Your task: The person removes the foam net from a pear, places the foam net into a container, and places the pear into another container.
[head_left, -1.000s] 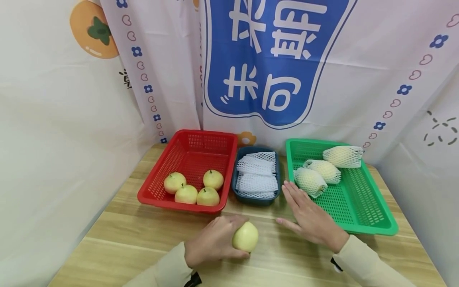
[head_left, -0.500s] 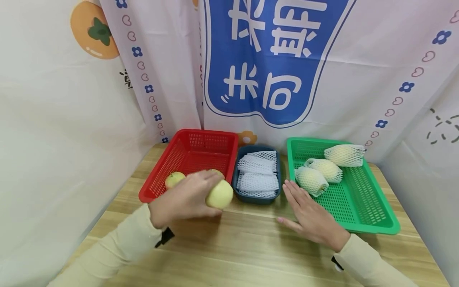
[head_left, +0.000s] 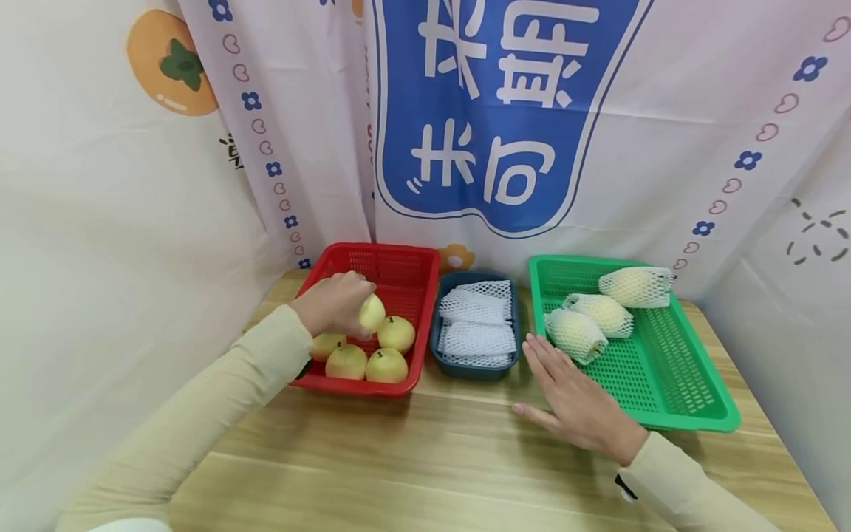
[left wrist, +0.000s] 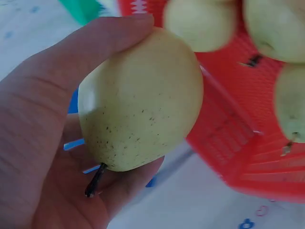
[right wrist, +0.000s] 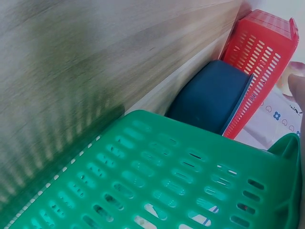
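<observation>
My left hand [head_left: 335, 303] grips a pale yellow pear [head_left: 371, 313] over the red basket [head_left: 420, 362]. Thumb and fingers wrap round the pear [left wrist: 143, 100] in the left wrist view, its dark stem pointing toward the palm. Several more pears lie at the near end of the basket, among them one pear [head_left: 396, 335] just beside the held one. My right hand [head_left: 581, 403] has its fingers straight and lies at the near left corner of the green basket [head_left: 691, 424]. It holds nothing.
Between the baskets stands a dark blue tub [head_left: 475, 372] with white foam net sleeves [head_left: 477, 340] piled in it. Three pears in foam nets, one being the nearest netted pear [head_left: 575, 336], lie in the green basket. A printed curtain [head_left: 319, 133] hangs behind the wooden table [head_left: 425, 465].
My left hand has carried the pear from the table's middle, left and away from me, to above the red basket. The right hand has stayed in place.
</observation>
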A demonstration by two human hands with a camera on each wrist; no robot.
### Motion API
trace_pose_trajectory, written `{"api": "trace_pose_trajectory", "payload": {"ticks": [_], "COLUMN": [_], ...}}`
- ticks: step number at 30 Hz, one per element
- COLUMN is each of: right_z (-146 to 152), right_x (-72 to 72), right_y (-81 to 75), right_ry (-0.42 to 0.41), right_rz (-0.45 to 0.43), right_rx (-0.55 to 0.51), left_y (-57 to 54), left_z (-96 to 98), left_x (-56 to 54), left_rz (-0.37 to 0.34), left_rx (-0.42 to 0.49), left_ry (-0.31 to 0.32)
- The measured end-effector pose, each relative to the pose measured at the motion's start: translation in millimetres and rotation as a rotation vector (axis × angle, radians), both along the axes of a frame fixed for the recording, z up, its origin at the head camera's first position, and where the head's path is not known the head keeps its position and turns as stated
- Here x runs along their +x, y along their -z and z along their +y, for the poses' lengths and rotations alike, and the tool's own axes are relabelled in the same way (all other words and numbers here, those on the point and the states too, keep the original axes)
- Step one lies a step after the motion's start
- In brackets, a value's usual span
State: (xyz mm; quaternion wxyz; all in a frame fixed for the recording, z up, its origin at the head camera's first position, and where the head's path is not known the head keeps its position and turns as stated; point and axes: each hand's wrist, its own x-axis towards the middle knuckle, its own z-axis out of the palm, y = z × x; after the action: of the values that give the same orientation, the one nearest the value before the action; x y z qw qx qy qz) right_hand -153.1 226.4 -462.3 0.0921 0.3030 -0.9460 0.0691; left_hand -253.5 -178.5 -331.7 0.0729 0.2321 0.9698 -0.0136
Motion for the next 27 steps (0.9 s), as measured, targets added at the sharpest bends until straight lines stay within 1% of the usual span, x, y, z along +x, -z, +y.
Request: {"api": "trace_pose_trajectory", "payload": {"ticks": [2, 5, 8, 11, 15, 18, 27], "right_z": [1, 1, 2, 3, 3, 3, 3], "right_x": [0.0, -0.2, -0.3, -0.3, -0.6, -0.9, -1.3], "right_y": [0.0, 0.6, 1.1, 1.5, 2.1, 2.3, 2.8], "right_ry": [0.001, -0.003, -0.006, -0.006, -0.006, -0.005, -0.003], "right_rz": [-0.003, 0.0, 0.007, 0.01, 0.013, 0.018, 0.012], "right_rx": [-0.007, -0.011, -0.008, -0.006, -0.006, -0.004, 0.003], "left_y": [6.8, 16.5, 25.4, 32.3, 40.1, 44.1, 45.5], "left_z": [0.4, 0.7, 1.8, 3.9, 4.6, 4.9, 4.0], "left_x": [-10.6, -22.1, -31.0, -37.2, -42.5, -43.7, -42.8], "left_rz": [-0.035, -0.061, -0.083, -0.105, -0.13, -0.162, -0.254], "left_rx": [-0.025, -0.051, -0.062, -0.077, -0.1, -0.117, -0.105], "left_ry": [-0.017, -0.03, -0.044, -0.066, -0.097, -0.11, -0.14]}}
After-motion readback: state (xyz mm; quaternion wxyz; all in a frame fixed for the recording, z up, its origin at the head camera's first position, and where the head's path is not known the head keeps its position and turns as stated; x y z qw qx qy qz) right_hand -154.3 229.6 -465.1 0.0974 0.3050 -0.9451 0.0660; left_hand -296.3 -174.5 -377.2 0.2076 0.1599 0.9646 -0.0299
